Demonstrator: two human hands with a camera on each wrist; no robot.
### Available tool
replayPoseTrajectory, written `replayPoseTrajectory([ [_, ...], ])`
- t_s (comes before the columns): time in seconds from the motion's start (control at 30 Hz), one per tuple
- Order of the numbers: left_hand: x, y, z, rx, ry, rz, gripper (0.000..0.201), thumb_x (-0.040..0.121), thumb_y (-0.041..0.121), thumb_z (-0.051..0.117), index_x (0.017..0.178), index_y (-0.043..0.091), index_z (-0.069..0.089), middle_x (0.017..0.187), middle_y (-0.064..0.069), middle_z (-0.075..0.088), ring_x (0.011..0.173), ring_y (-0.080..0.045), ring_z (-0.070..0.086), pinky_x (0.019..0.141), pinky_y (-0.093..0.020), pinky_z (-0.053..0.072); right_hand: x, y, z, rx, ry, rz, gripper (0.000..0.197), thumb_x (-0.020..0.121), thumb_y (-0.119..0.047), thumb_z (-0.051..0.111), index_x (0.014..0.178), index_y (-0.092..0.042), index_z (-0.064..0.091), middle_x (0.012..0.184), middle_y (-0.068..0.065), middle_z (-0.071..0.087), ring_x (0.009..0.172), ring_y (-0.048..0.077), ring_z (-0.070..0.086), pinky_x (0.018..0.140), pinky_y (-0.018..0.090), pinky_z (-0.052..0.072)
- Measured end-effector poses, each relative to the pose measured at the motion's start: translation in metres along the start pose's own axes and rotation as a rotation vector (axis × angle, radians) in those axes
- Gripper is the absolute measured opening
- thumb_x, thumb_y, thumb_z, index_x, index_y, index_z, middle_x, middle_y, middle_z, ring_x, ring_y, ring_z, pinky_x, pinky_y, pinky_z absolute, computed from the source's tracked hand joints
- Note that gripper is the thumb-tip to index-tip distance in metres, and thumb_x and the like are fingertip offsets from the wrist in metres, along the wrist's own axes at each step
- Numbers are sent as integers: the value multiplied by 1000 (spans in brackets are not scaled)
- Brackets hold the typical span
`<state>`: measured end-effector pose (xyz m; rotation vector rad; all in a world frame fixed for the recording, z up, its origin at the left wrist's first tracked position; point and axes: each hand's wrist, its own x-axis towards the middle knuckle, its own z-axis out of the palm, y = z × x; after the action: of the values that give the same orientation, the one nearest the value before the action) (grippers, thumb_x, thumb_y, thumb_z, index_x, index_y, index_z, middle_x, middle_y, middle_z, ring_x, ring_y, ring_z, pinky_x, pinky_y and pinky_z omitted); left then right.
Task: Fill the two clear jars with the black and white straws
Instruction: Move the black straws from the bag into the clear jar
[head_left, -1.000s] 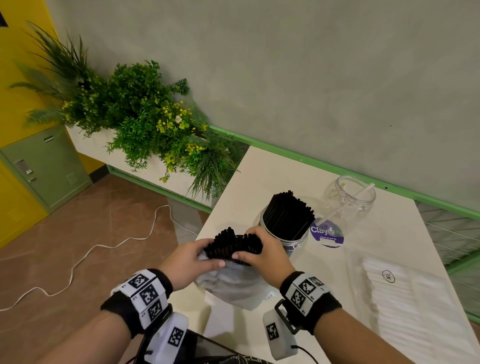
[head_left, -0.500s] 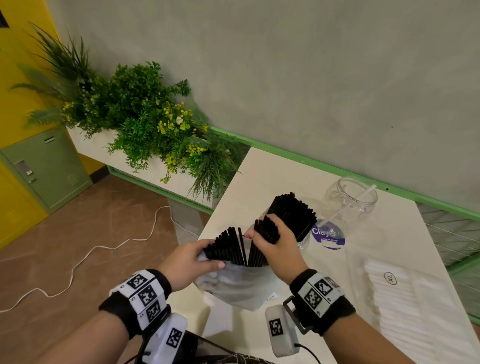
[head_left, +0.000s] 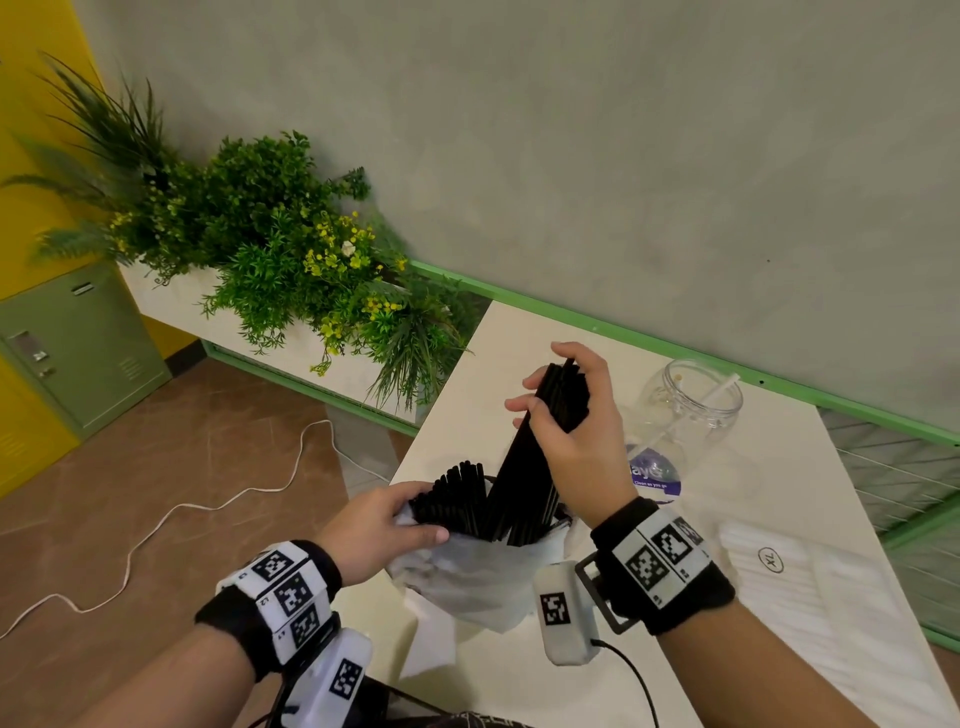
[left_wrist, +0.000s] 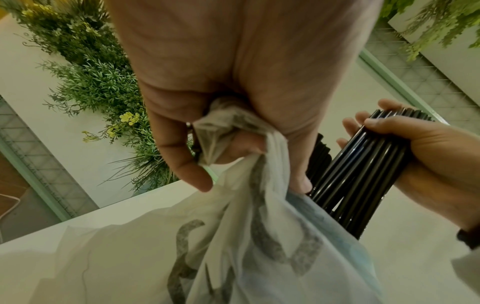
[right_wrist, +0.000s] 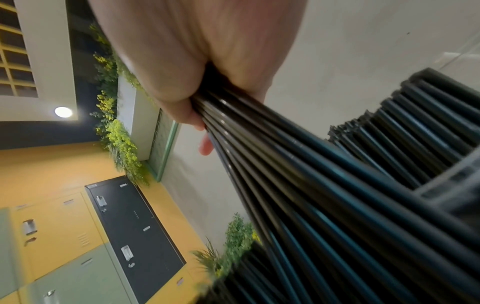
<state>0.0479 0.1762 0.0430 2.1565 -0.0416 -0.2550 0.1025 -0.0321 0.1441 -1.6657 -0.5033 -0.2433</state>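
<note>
Up went my right hand, fist tight on black straws; left hand pinched the bag. Jar at one o'clock next.

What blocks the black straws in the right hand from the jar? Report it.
The black straws gripped by the right hand have lower ends inside the plastic bag, held by the left hand. Nothing else visible blocks them.
</note>
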Motion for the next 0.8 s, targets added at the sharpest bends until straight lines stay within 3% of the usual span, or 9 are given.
replayPoseTrajectory([
  [0.07, 1, -1, -1, 2, -8, -6, 58, 70, 55, 69, 122, 32, 59, 111, 18, 66, 106, 0, 59, 95, -29, 46, 8, -9, -4, 27, 28, -3, 47, 90, 10, 49, 122, -24, 44, 95, 1, 60, 86, 24, 70, 86, 51, 53],
  [0.13, 1, 0, -2, 16, -11, -18, 62, 69, 57, 69, 124, 32, 58, 113, 18, 65, 107, 0, 58, 96, -30, 46, 19, -21, -11, 63, 76, -1, 47, 90, 12, 49, 118, -26, 44, 95, 4, 59, 86, 26, 70, 84, 56, 53],
  [0.23, 1, 3, -3, 33, -6, -18, 53, 75, 48, 72, 123, 31, 57, 111, 17, 65, 106, -2, 59, 95, -29, 46, 34, -38, -28, 144, 140, -19, 48, 90, 13, 50, 117, -26, 42, 96, 9, 57, 87, 29, 70, 79, 52, 57],
  [0.47, 1, 6, -2, -2, -24, -14, 53, 65, 57, 66, 114, 39, 59, 106, 19, 68, 102, 1, 60, 95, -30, 47, 51, -38, -64, 177, 379, -76, 43, 90, 10, 50, 119, -20, 38, 102, 14, 53, 90, 29, 68, 74, 38, 57],
  [0.57, 0, 7, -1, -16, -26, -18, 57, 64, 56, 67, 117, 36, 60, 107, 19, 68, 102, 1, 60, 96, -30, 47, 50, -25, -69, 171, 443, -72, 43, 90, 10, 49, 119, -19, 37, 101, 11, 53, 89, 26, 67, 75, 39, 57],
  [0.67, 0, 7, -1, -30, -29, -21, 57, 65, 55, 68, 117, 35, 60, 107, 19, 67, 103, 2, 60, 97, -31, 46, 46, -10, -69, 127, 461, -71, 43, 90, 13, 46, 120, -16, 36, 100, 10, 52, 85, 20, 66, 74, 28, 55],
  [0.73, -1, 7, -1, -33, -35, -16, 60, 63, 59, 67, 117, 35, 60, 107, 19, 67, 103, 3, 60, 97, -31, 46, 41, 1, -65, 96, 471, -57, 44, 90, 14, 45, 119, -19, 37, 98, 8, 53, 84, 20, 66, 78, 31, 55],
  [0.8, -1, 6, -2, -33, -38, -14, 63, 59, 65, 65, 115, 38, 59, 107, 20, 67, 103, 4, 60, 97, -30, 46, 33, 12, -57, 71, 473, -44, 46, 90, 13, 45, 117, -24, 40, 98, 5, 53, 87, 23, 66, 83, 40, 55],
])
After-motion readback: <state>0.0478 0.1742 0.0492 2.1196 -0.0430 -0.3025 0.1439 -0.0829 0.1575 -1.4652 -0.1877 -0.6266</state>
